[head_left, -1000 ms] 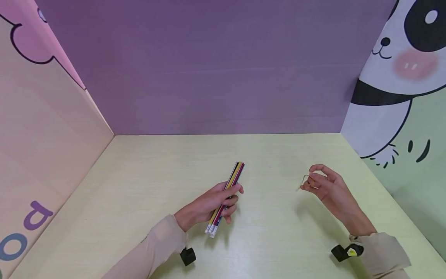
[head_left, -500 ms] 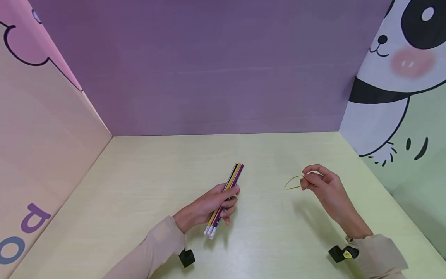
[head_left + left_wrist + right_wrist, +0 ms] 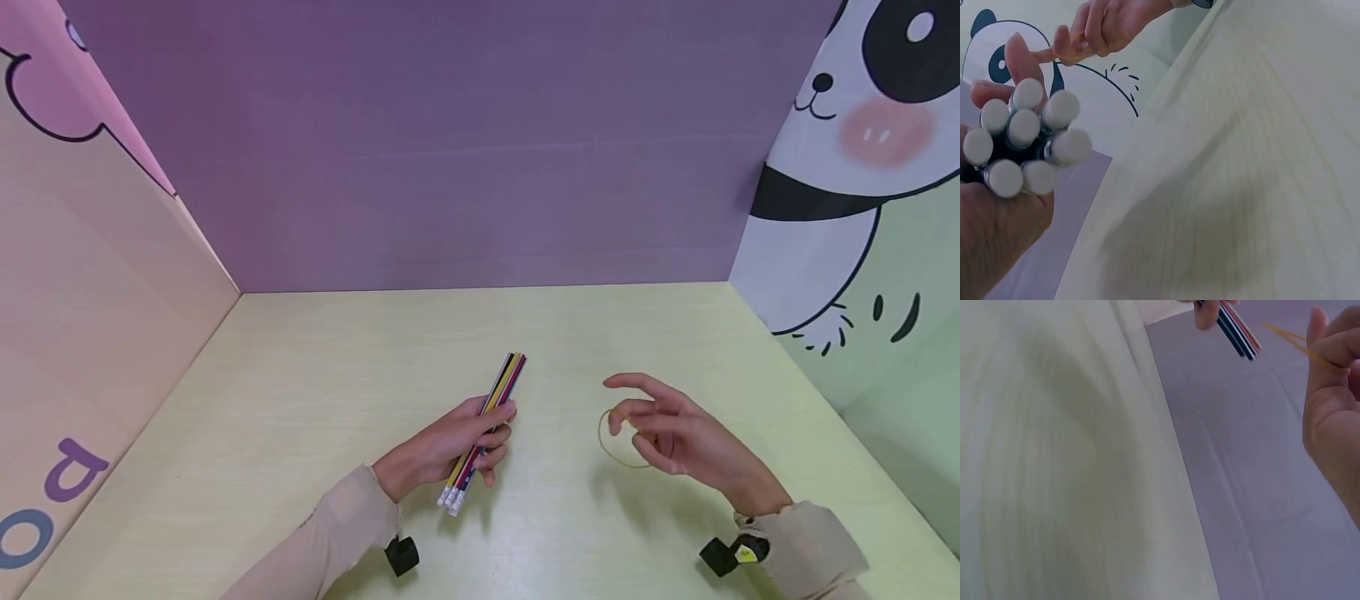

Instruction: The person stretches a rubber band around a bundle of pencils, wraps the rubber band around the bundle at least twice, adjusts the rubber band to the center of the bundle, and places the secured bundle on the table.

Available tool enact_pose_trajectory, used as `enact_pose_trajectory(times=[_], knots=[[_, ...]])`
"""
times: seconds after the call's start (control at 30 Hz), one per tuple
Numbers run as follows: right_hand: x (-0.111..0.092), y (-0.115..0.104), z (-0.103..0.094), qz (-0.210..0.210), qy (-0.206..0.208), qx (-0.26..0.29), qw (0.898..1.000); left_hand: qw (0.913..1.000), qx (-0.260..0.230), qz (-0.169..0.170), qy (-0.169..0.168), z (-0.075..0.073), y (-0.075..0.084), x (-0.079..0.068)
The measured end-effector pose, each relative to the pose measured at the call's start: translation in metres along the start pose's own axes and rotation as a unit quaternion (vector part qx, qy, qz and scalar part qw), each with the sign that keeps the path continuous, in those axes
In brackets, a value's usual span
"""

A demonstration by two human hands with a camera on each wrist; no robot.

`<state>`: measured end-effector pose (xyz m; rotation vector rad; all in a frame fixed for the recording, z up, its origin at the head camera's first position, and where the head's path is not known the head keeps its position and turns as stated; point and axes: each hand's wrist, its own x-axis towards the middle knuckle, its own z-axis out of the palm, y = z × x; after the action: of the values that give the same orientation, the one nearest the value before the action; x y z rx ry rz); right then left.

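Observation:
A bundle of several striped pencils [image 3: 512, 375] is gripped in my left hand [image 3: 467, 437], tilted with its top leaning right in the head view. The white eraser ends [image 3: 1024, 128] face the camera in the left wrist view. To the right, apart from the bundle, my right hand [image 3: 690, 442] holds a thin yellow rubber band [image 3: 600, 435] with curled fingers, the index finger extended. The loop hangs out on the left side of those fingers. In the right wrist view, the rubber band [image 3: 1286, 334] stretches from the fingers toward the pencil tips [image 3: 1249, 352].
Both hands are over a pale wooden table [image 3: 337, 358]. A purple panel [image 3: 480, 150] closes off the back. Printed walls stand at the left [image 3: 112, 275] and the right [image 3: 900, 350]. Black wrist cameras [image 3: 402, 556] sit beneath both sleeves.
My right hand has come left and down, its index finger now lifted away and the rubber band's loop spread wider. My left hand with the pencils has barely moved.

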<state>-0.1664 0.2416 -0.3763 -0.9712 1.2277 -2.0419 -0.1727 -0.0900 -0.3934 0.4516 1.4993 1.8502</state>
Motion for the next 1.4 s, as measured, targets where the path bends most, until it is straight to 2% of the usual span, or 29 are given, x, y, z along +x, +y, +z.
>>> enact_pose_trajectory(times=[0.07, 0.1, 0.2, 0.27, 0.33, 0.43, 0.5, 0.57, 0.63, 0.83, 0.97, 1.0, 1.07, 1.23, 1.4], knots=[[0.002, 0.003, 0.003, 0.003, -0.013, -0.010, 1.000, 1.0000, 0.000, 0.001, -0.002, 0.000, 0.000, 0.000], [0.003, 0.004, 0.005, 0.004, -0.001, -0.020, 1.000, 1.0000, -0.001, 0.002, -0.003, 0.000, 0.000, -0.001], [0.005, 0.005, 0.011, 0.006, 0.074, -0.087, 0.993, 1.0000, -0.003, 0.002, -0.006, 0.001, 0.000, -0.001], [0.006, 0.005, 0.015, 0.000, 0.135, -0.151, 0.979, 1.0000, -0.004, 0.001, -0.007, 0.001, 0.000, -0.001], [0.008, 0.005, 0.019, -0.008, 0.183, -0.211, 0.960, 0.9999, -0.005, -0.001, -0.009, 0.002, 0.000, -0.001], [0.011, 0.006, 0.025, -0.018, 0.236, -0.288, 0.928, 0.9999, -0.004, -0.002, -0.014, 0.003, 0.000, 0.000], [0.013, 0.006, 0.027, -0.008, 0.258, -0.329, 0.908, 0.9998, -0.001, -0.001, -0.021, 0.004, 0.000, 0.000], [0.017, 0.006, 0.028, 0.008, 0.267, -0.363, 0.893, 0.9996, 0.003, -0.001, -0.028, 0.006, 0.000, 0.000], [0.021, 0.006, 0.027, 0.019, 0.262, -0.391, 0.882, 0.9993, 0.008, 0.000, -0.035, 0.007, 0.001, 0.000], [0.038, -0.002, 0.023, 0.052, 0.220, -0.441, 0.869, 0.9982, 0.017, -0.003, -0.058, 0.009, 0.001, -0.001], [0.057, -0.009, 0.026, 0.071, 0.190, -0.473, 0.857, 0.9974, 0.016, -0.010, -0.070, 0.010, 0.000, -0.001], [0.062, -0.010, 0.027, 0.074, 0.183, -0.477, 0.856, 0.9972, 0.017, -0.011, -0.073, 0.011, 0.000, -0.002], [0.073, -0.009, 0.029, 0.076, 0.167, -0.468, 0.865, 0.9966, 0.018, -0.015, -0.079, 0.011, 0.001, -0.003], [0.094, 0.002, 0.029, 0.084, 0.110, -0.403, 0.905, 0.9937, 0.034, -0.007, -0.107, 0.015, 0.003, -0.007], [0.099, 0.016, 0.028, 0.097, 0.047, -0.346, 0.932, 0.9895, 0.055, 0.005, -0.133, 0.018, 0.007, -0.009]])
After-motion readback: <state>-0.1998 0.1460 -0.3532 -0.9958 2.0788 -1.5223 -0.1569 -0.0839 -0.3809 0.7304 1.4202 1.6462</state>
